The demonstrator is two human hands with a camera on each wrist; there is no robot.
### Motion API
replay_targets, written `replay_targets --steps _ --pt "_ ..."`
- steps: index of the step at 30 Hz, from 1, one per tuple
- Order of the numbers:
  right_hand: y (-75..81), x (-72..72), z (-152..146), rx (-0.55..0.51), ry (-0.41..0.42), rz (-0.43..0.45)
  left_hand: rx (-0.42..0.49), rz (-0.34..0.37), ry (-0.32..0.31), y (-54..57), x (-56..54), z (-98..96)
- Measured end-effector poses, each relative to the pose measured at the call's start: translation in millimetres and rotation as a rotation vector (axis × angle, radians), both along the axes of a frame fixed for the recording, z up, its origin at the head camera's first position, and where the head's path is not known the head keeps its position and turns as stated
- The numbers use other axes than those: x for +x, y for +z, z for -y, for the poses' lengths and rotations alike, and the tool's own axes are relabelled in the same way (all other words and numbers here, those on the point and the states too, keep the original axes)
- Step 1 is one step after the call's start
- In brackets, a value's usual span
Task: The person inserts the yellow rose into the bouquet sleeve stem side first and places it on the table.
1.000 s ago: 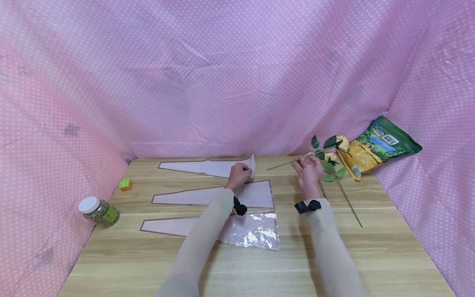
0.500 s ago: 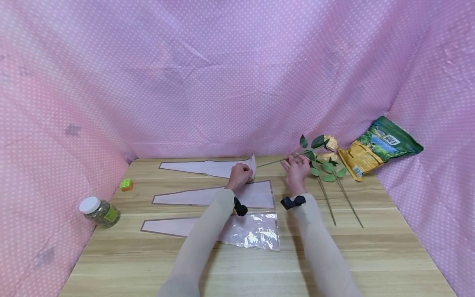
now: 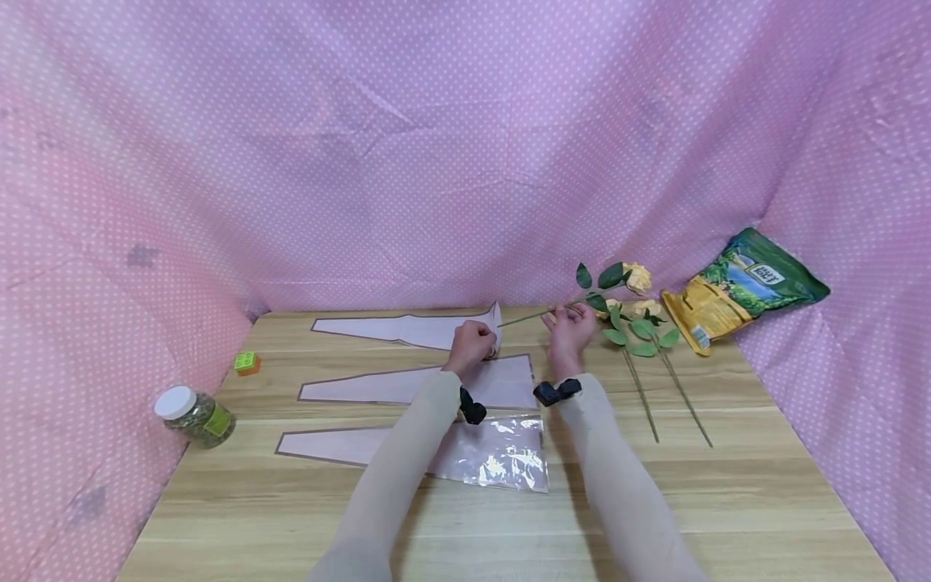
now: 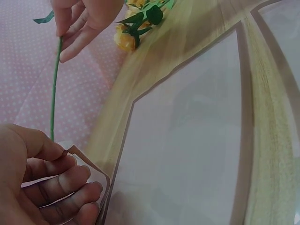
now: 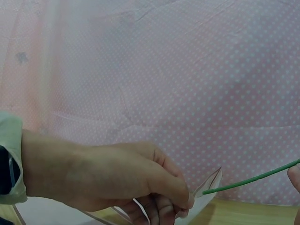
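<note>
My left hand (image 3: 471, 346) pinches the wide mouth of the rearmost flower sleeve (image 3: 429, 329), a clear tapered bag with a dark border, and its mouth stands open. In my right hand (image 3: 570, 333) is the green stem of a yellow artificial rose (image 3: 637, 278), gripped between thumb and fingers. The bloom and dark leaves point up and to the right. The free end of the stem (image 5: 248, 180) reaches the sleeve's mouth in the right wrist view. In the left wrist view the stem (image 4: 55, 93) runs from the right hand down to the left fingertips (image 4: 70, 161).
Two more flower sleeves (image 3: 502, 380) lie flat in front. Two roses (image 3: 647, 309) with stems lie at the right, beside a green and yellow bag (image 3: 742, 283). A white-lidded jar (image 3: 195, 414) and a toy block (image 3: 247, 362) stand left. Pink dotted cloth (image 3: 465, 162) hangs behind.
My right hand has moved left with the rose, away from the two lying roses, bringing the stem's end to the sleeve's mouth. The left hand stays at the sleeve.
</note>
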State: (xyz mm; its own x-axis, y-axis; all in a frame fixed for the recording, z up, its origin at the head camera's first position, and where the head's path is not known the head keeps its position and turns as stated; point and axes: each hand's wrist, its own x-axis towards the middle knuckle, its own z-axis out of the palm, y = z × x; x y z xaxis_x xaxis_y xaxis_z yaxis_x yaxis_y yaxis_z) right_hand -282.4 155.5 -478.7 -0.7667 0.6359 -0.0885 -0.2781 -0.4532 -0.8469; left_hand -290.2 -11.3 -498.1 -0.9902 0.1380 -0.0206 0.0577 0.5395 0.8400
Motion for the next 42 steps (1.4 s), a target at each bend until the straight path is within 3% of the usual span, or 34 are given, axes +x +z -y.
replay_targets --steps 8,18,33,42 --pt "-6.4 1.0 6.7 0.087 0.035 0.033 -0.054 -0.039 0.009 1.5 -0.1 -2.9" --pt "-15.4 1.1 16.0 0.076 0.048 0.046 -0.116 -0.111 0.027 2.4 -0.9 -7.5" --pt "-26.4 3.1 19.8 0.073 0.119 0.072 -0.115 -0.135 -0.013 4.3 -2.6 -10.7" --pt "-28.5 4.0 26.3 0.088 0.158 0.100 -0.110 -0.125 -0.004 7.5 -1.6 -14.1"
